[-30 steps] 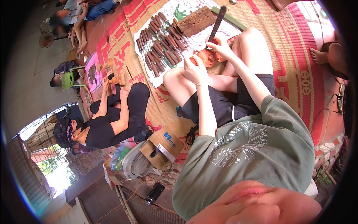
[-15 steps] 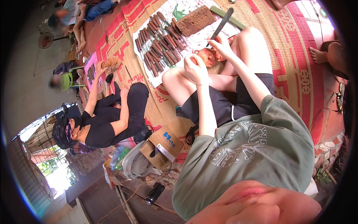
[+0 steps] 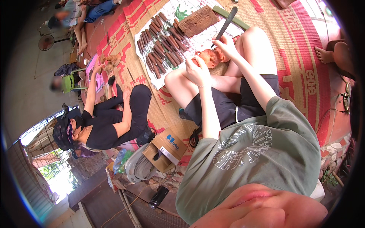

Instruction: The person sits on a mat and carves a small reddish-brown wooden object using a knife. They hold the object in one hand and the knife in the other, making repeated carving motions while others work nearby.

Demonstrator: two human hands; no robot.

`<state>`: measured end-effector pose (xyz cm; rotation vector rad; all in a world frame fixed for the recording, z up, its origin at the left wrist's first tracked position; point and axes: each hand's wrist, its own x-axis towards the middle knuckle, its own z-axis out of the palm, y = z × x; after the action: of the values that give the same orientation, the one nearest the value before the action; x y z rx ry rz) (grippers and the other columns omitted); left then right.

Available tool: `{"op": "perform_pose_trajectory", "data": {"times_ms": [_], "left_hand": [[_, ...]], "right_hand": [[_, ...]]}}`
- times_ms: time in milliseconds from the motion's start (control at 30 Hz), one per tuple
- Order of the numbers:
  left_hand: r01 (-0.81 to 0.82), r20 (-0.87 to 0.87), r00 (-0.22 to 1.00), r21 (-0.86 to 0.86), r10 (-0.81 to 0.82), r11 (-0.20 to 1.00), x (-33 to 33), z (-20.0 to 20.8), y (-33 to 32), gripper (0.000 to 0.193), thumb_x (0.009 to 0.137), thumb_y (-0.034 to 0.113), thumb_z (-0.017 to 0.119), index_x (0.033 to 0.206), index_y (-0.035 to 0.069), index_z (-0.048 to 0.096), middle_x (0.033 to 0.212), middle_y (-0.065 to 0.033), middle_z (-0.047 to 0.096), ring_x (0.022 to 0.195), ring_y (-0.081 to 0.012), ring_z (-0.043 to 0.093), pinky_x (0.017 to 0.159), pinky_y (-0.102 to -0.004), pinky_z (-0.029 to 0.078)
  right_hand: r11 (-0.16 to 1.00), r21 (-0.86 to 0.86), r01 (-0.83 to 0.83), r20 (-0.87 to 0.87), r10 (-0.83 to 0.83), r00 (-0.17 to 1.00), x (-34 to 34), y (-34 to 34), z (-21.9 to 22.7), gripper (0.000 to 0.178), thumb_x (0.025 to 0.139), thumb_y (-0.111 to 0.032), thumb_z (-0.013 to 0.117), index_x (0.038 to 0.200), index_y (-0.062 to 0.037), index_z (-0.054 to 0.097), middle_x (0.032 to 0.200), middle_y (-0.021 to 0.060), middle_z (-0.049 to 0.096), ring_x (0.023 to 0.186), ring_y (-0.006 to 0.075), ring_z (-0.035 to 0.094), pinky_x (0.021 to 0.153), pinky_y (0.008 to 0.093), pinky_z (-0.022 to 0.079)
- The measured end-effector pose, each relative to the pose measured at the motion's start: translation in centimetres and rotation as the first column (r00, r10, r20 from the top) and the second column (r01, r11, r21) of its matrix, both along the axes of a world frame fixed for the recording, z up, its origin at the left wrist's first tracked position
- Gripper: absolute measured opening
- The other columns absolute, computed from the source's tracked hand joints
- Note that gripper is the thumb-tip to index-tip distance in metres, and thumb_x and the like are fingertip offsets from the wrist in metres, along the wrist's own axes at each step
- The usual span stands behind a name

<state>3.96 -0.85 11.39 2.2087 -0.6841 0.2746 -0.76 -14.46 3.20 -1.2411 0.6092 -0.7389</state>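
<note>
My left hand (image 3: 198,71) is closed at the near left side of an orange-brown carved wooden piece (image 3: 208,57) resting between my crossed legs. My right hand (image 3: 227,46) grips a long, dark, flat tool (image 3: 227,23), its broad end pointing up and away from me. The tool's lower end is mostly hidden by my fingers, close to the carving. Beyond my left hand, several wooden-handled carving tools (image 3: 166,43) lie in rows on a white cloth (image 3: 155,80). A brown wooden block (image 3: 197,21) sits at the cloth's far side.
A green strip (image 3: 243,24) lies beyond my right hand on the patterned straw mat (image 3: 294,57). To my left a co-worker in black (image 3: 110,131) sits reaching toward brown pieces (image 3: 112,60). Behind that person are a cardboard box (image 3: 167,146) and a grey fan (image 3: 138,167).
The co-worker's outstretched arm has shifted slightly left, away from the brown pieces. My own hands, the carving and the dark tool have hardly moved.
</note>
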Motion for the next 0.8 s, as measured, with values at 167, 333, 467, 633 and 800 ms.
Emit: {"op": "perform_pose_trajectory", "data": {"times_ms": [167,333,467,633,800], "left_hand": [[-0.004,0.048,0.999,0.081,0.0,0.997,-0.3,0.3,-0.6,0.015,0.083,0.015,0.056,0.09,0.001,0.053,0.084,-0.0177,0.059,0.078,-0.0331,0.059,0.069,-0.0398,0.047],[0.002,0.046,0.999,0.062,-0.004,0.998,-0.1,0.3,-0.2,0.016,0.082,0.015,0.055,0.09,0.001,0.053,0.085,-0.018,0.059,0.079,-0.0336,0.059,0.07,-0.0399,0.047],[0.015,0.04,0.999,0.05,-0.017,0.999,-0.4,0.7,-0.4,0.016,0.082,0.014,0.055,0.09,0.001,0.053,0.085,-0.0181,0.059,0.079,-0.0336,0.059,0.07,-0.0397,0.047],[0.03,0.071,0.997,0.028,-0.032,0.999,-0.5,0.8,-0.6,0.013,0.082,0.012,0.054,0.087,0.0,0.053,0.083,-0.0183,0.059,0.077,-0.0335,0.058,0.069,-0.0394,0.047],[0.037,0.104,0.994,0.015,-0.039,0.999,-0.6,0.7,-0.6,0.011,0.081,0.008,0.053,0.084,-0.002,0.052,0.079,-0.0185,0.057,0.074,-0.033,0.057,0.068,-0.0391,0.046]], "right_hand": [[0.996,-0.042,-0.076,-0.071,0.073,0.995,0.2,0.6,-1.2,0.024,0.082,-0.025,0.062,0.087,-0.0017,0.062,0.066,0.0019,0.056,0.061,0.0074,0.05,0.055,0.0237,0.041],[0.972,0.077,-0.223,-0.322,0.236,0.917,-1.1,1.0,3.5,0.029,0.083,-0.028,0.061,0.079,0.0002,0.059,0.065,0.0041,0.057,0.058,0.0098,0.052,0.05,0.0258,0.042],[0.976,0.01,-0.218,-0.299,0.21,0.931,-1.4,0.9,5.0,0.029,0.083,-0.028,0.061,0.08,0.001,0.059,0.063,0.004,0.056,0.056,0.0108,0.052,0.048,0.0266,0.042],[0.969,-0.048,-0.242,-0.23,0.225,0.947,-1.1,0.4,3.7,0.028,0.082,-0.027,0.061,0.082,0.0015,0.059,0.065,0.0042,0.056,0.058,0.0105,0.051,0.053,0.0265,0.043],[0.985,-0.08,-0.155,-0.109,0.146,0.983,-0.1,1.3,2.8,0.024,0.084,-0.023,0.058,0.084,0.0011,0.059,0.065,0.0056,0.056,0.06,0.0109,0.051,0.056,0.0276,0.043]]}}
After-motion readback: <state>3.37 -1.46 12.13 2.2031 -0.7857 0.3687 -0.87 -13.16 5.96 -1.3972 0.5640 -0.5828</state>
